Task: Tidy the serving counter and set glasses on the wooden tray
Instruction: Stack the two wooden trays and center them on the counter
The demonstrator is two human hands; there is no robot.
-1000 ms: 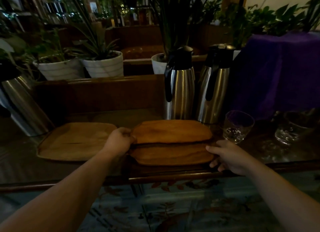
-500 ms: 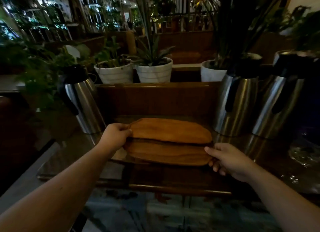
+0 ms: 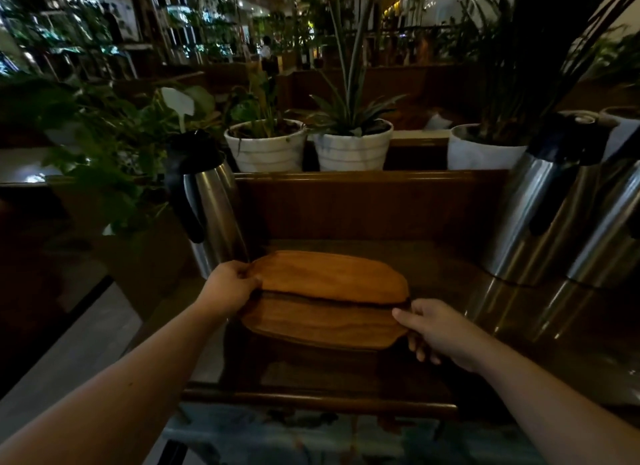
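Observation:
Two stacked oval wooden trays are held a little above the dark counter, the upper one offset toward the back. My left hand grips the stack's left end, fingers curled over the top tray. My right hand holds the right end, thumb on top and fingers underneath. No glasses are in view. The flat tray seen earlier on the counter is hidden or out of sight.
A steel thermos jug stands just left of the trays; two more steel jugs stand at the right. White plant pots line the ledge behind the counter's wooden back wall. The counter's front rim is near me.
The view has swung left along the counter with the tray stack carried in both hands. The glasses and purple cloth have left the frame; the left jug is now close to the trays.

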